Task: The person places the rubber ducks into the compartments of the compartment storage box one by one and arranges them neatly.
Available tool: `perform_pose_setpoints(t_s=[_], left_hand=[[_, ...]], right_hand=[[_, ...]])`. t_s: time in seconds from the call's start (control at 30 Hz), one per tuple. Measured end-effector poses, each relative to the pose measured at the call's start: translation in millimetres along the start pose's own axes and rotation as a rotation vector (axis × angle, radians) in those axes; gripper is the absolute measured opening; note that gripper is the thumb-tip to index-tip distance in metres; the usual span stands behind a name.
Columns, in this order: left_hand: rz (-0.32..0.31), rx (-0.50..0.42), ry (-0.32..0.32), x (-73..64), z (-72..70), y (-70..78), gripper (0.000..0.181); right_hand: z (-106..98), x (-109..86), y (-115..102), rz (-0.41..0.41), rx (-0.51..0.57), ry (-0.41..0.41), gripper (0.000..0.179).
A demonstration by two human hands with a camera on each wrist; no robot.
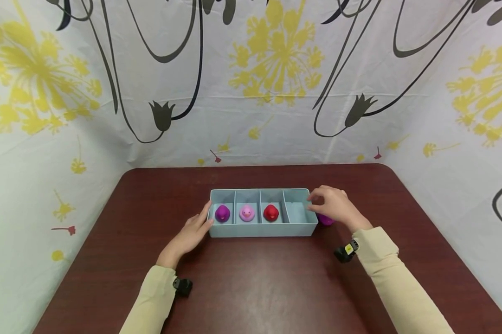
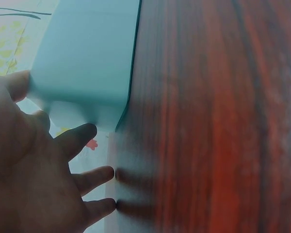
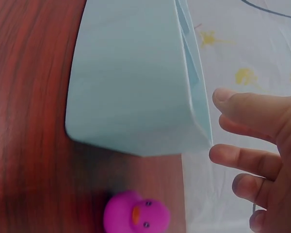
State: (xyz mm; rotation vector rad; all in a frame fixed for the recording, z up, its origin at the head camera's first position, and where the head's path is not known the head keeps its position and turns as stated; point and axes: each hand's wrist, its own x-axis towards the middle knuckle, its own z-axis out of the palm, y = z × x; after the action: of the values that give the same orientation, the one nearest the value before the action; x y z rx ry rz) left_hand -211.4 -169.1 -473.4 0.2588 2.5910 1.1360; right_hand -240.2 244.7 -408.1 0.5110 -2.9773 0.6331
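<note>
The tray (image 1: 262,230), a pale blue oblong box, lies on the table (image 1: 255,287) with its long axis running left to right across the person's front, its open top facing up and its four compartments in a row. It sits near the middle of the table, a little toward the far edge. The leftmost compartment holds a purple duck (image 1: 222,213), the next a pink duck (image 1: 247,213), the third a red duck (image 1: 271,212); all three sit upright with beaks toward the person. The rightmost compartment shows only its pale floor. The left hand (image 1: 191,233) lies at the tray's left end with fingers straight and spread, thumb and fingertips against the end wall; the left wrist view shows the fingers (image 2: 89,179) apart, some resting on the tabletop beside the tray's corner. The right hand (image 1: 333,206) hovers at the tray's right end, over its rim, fingers loosely bent and apart, holding nothing that shows; in the right wrist view the fingertips (image 3: 233,102) stand just past the tray's wall. A magenta duck (image 3: 136,213) sits on the table just beside the tray's right end, under the right hand, upright, with its beak pointing away from the tray.
</note>
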Motion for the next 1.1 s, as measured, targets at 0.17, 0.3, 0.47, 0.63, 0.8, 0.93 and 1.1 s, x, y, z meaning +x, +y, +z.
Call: perform_pose_setpoints(t_s=[0.17, 0.3, 0.47, 0.63, 0.8, 0.93, 1.1], left_hand=[[0.004, 0.000, 0.000, 0.7, 0.0, -0.7, 0.061], [0.008, 0.002, 0.002, 0.0, -0.3, 0.3, 0.061], [0.001, -0.002, 0.002, -1.2, -0.4, 1.9, 0.061], [0.005, 0.000, 0.005, -1.9, -1.1, 2.4, 0.060], [0.009, -0.003, 0.007, -1.0, -1.4, 1.9, 0.060], [0.009, -0.005, 0.004, -0.7, -1.0, 1.4, 0.061], [0.009, 0.005, 0.003, -1.3, -0.4, 1.3, 0.061]], right_hand=[[-1, -6.5, 9, 0.033, 0.007, -0.007, 0.020], [-1, -10.9, 15, 0.066, 0.013, -0.020, 0.022], [0, -17.3, 24, 0.082, 0.011, -0.027, 0.028], [1, -23.7, 33, 0.103, 0.003, -0.029, 0.030], [4, -28.9, 40, 0.127, 0.024, -0.039, 0.033], [10, -32.4, 48, 0.138, 0.029, -0.034, 0.035], [15, -35.9, 53, 0.138, 0.026, -0.012, 0.035]])
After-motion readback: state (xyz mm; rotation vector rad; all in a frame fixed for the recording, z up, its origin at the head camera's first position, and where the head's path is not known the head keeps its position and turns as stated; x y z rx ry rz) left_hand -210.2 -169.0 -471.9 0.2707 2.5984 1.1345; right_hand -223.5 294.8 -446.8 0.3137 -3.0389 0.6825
